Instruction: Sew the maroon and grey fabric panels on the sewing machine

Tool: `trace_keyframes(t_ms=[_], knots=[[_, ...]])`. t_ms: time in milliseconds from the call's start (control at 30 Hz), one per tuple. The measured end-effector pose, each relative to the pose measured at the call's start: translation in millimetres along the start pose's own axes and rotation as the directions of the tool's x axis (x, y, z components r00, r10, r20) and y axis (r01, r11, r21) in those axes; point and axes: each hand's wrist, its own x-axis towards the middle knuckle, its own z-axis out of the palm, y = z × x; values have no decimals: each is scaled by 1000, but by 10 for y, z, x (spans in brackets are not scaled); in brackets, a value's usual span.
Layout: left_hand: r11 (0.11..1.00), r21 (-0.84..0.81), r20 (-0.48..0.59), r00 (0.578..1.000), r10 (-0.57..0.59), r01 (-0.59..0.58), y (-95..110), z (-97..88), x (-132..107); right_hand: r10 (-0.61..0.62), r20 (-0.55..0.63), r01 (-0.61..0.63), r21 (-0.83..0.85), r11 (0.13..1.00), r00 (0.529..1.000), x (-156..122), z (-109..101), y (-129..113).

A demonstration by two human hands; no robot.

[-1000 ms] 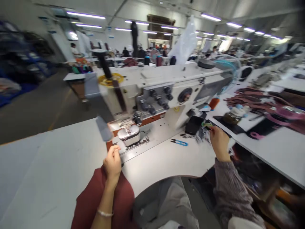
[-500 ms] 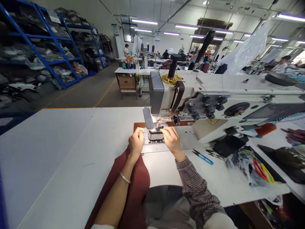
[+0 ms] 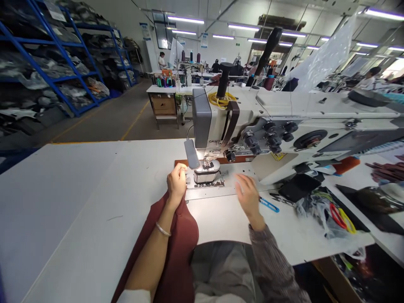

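My left hand (image 3: 176,183) is closed on the upper end of a maroon fabric piece (image 3: 181,235), just left of the sewing machine's raised bed (image 3: 205,176). The fabric drops over the table's front edge and runs beneath my forearm toward my lap. Above the bed sit the needle and presser foot (image 3: 207,162), lit by a small lamp. My right hand (image 3: 248,195) is in the air right of the bed, somewhat blurred, its fingers stretched out and holding nothing. Close by that hand lie blue thread snips (image 3: 269,204), partly hidden by it.
The sewing machine head (image 3: 240,118) spans the right side over the white table (image 3: 78,202). Black tweezers (image 3: 283,199) and a plastic bag (image 3: 325,214) with red and yellow scissor handles (image 3: 342,219) lie to the right. Blue shelving (image 3: 63,63) stands at far left.
My right hand has left the presser foot area and moved right, its pinched fingers now stretched out. My left hand stays closed beside the bed. The view has shifted slightly.
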Motion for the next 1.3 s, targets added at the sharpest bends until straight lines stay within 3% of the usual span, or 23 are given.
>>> trace_keyframes(t_ms=[67,133,233,300,367,433,467,533,600,667,767,800,867,1000,1100,1133,1200,1267,1300], knots=[[1000,-29,15,1000,7,-6,15,-23,-1,192,-10,-190,-215,958,981,-444,-156,407],[998,-55,26,1000,7,-6,30,-42,-5,357,78,-302,-383,873,931,-851,-268,803],[997,-78,25,1000,-7,9,48,-59,-21,412,231,-307,-383,871,881,-1164,-349,1163],[995,-102,32,999,-10,13,58,-64,-39,453,205,-381,-312,870,867,-1136,-361,1173],[993,-116,43,999,4,1,67,-67,-58,563,169,-547,-134,826,809,-970,-350,982],[993,-120,54,998,21,-14,76,-68,-73,656,293,-716,211,665,696,-730,-315,604],[993,-119,57,998,25,-18,81,-69,-78,642,424,-768,392,506,639,-600,-286,361],[993,-120,62,998,23,-16,91,-72,-82,416,711,-806,583,102,567,-337,-201,-170],[993,-115,61,998,22,-15,100,-79,-81,111,840,-819,543,-185,531,-75,-86,-660],[995,-102,57,998,24,-18,111,-87,-75,-80,866,-825,437,-359,494,180,43,-1014],[995,-92,60,997,37,-31,130,-91,-61,-180,891,-791,258,-555,417,511,204,-1254],[996,-88,62,997,39,-34,137,-90,-55,-185,895,-766,223,-603,406,597,240,-1279],[996,-80,63,997,41,-36,148,-87,-44,-162,889,-722,229,-653,428,724,288,-1295],[997,-77,47,999,25,-21,153,-123,-51,-98,862,-707,337,-622,497,769,306,-1311],[998,-60,67,998,4,0,129,-197,-148,-108,861,-792,399,-462,497,539,236,-1215],[999,-37,101,995,0,4,111,-221,-210,-66,856,-817,462,-346,512,402,197,-1126],[998,47,184,983,22,-32,51,-255,-368,152,779,-791,611,29,608,50,114,-848],[972,164,231,964,130,-170,-43,-275,-540,433,476,-643,558,524,766,-352,31,-464],[940,240,203,960,195,-242,-97,-286,-622,502,277,-573,424,701,819,-540,-15,-252]])
